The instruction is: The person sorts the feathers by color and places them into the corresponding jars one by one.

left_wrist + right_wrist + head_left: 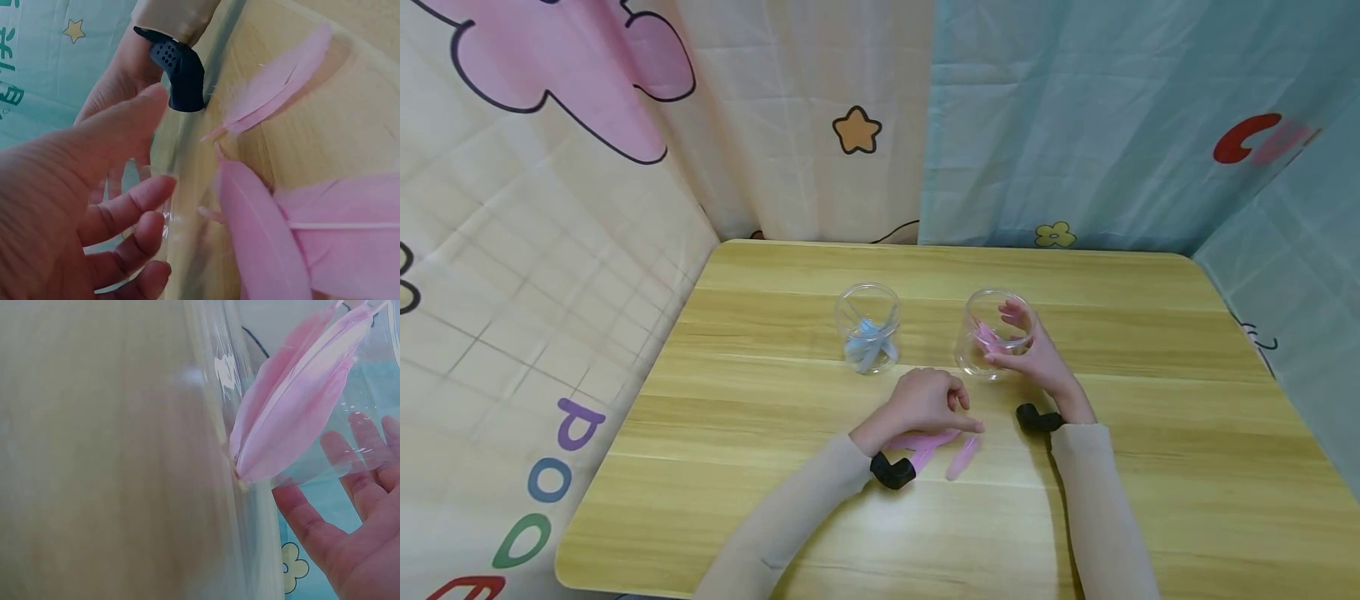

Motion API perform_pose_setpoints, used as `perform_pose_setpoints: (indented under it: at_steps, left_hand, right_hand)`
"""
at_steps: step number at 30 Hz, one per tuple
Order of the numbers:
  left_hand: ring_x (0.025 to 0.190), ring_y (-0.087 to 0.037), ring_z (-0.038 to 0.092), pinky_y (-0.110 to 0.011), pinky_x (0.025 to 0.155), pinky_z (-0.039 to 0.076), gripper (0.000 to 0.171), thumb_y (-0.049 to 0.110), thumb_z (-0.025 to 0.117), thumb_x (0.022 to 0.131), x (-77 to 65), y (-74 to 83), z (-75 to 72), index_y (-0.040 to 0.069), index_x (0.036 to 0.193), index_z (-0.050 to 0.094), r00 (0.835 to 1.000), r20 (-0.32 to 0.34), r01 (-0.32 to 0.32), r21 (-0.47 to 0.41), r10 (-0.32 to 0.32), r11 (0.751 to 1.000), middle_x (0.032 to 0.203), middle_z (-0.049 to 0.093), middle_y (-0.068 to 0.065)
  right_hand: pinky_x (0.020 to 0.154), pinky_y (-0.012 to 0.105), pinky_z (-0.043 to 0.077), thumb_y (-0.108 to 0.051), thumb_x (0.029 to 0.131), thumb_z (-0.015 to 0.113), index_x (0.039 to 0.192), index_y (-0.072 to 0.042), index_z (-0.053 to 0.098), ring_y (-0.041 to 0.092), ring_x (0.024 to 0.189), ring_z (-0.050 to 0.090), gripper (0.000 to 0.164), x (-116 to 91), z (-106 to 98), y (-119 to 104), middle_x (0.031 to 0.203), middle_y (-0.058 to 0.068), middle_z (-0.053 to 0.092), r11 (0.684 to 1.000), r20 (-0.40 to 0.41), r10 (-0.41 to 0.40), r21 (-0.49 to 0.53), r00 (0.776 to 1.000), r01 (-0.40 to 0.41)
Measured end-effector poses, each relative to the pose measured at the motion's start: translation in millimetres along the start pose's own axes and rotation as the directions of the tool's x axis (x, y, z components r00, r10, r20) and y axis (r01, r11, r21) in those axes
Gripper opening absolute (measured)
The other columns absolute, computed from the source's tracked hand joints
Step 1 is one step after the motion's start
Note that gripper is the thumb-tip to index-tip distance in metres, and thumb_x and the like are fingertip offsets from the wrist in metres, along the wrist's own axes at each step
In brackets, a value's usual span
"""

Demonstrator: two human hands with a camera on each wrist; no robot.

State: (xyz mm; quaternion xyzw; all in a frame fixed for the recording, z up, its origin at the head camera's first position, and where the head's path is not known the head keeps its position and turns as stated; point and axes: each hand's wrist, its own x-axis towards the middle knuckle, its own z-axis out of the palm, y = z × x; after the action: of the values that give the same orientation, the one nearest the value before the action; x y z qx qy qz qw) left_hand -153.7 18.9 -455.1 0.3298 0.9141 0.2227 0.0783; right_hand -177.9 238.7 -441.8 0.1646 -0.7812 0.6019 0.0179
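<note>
My right hand (1037,354) holds a clear cup (972,357) from its right side, with fingers behind and thumb in front. Pink feathers (297,406) lean inside that cup in the right wrist view. My left hand (928,402) hovers over loose pink feathers on the table, its thumb out and fingers loosely bent, nothing between them. A single pink feather (964,457) lies apart to the right. Other pink feathers (259,225) overlap in the left wrist view, next to the left fingertips; in the head view the left hand and wrist partly hide them.
Left of the held cup stands a second clear cup (848,321) with light blue feathers (870,343) in it. Both cups stand on a wooden table (760,500). Printed curtains (797,100) hang behind and beside the table. Each wrist wears a black camera mount (892,472).
</note>
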Motion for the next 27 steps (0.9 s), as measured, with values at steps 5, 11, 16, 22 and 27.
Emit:
perform_pose_setpoints:
  at_steps: [5,11,16,22,27]
  left_hand:
    - [0.066,-0.005,0.047,-0.025,0.064,0.038,0.032,0.064,0.076,0.065,-5.2,3.3,4.3,0.034,0.07,0.063,0.997,0.073,0.028,0.11,-0.037,0.994,0.064,0.052,0.019]
    - [0.07,-0.006,0.047,-0.026,0.061,0.037,0.035,0.065,0.076,0.064,-4.5,5.1,10.5,0.034,0.065,0.06,0.995,0.09,0.034,0.151,-0.048,0.988,0.065,0.051,0.019]
    - [0.068,-0.006,0.048,-0.028,0.057,0.037,0.033,0.061,0.077,0.065,-5.2,7.2,12.0,0.034,0.06,0.059,0.993,0.091,0.059,0.125,-0.071,0.99,0.063,0.051,0.019]
    - [0.061,-0.003,0.048,-0.026,0.052,0.037,0.032,0.054,0.078,0.07,-6.9,9.5,12.4,0.031,0.057,0.06,0.99,0.11,0.073,0.093,-0.083,0.993,0.06,0.051,0.02]
    - [0.057,-0.003,0.048,-0.024,0.049,0.037,0.03,0.048,0.078,0.073,-9.4,11.2,13.8,0.03,0.057,0.061,0.989,0.117,0.081,0.071,-0.089,0.994,0.059,0.051,0.02]
  right_hand:
    - [0.1,0.065,0.022,0.003,0.075,0.077,0.141,0.001,0.025,0.048,0.129,0.025,0.085,0,0,0,0.141,0.032,0.027,1.0,-0.005,0.003,0.0,1.0,-0.003]
    - [0.101,0.064,0.022,0.001,0.076,0.077,0.141,0.0,0.025,0.046,0.129,0.025,0.084,-1,0,-1,0.142,0.031,0.027,1.0,-0.002,0.015,-0.01,1.0,-0.015]
    - [0.101,0.065,0.022,0.003,0.075,0.077,0.141,0.0,0.023,0.047,0.129,0.024,0.085,0,0,0,0.142,0.031,0.027,1.0,0.0,0.009,0.0,1.0,-0.009]
    - [0.101,0.064,0.022,0.005,0.075,0.076,0.142,0.001,0.023,0.046,0.129,0.025,0.085,-1,0,-1,0.142,0.031,0.027,1.0,-0.003,0.013,0.001,1.0,-0.013]
    - [0.101,0.064,0.023,0.002,0.075,0.077,0.142,-0.001,0.024,0.045,0.13,0.025,0.085,-1,1,-1,0.142,0.03,0.027,1.0,-0.004,0.022,-0.001,1.0,-0.022]
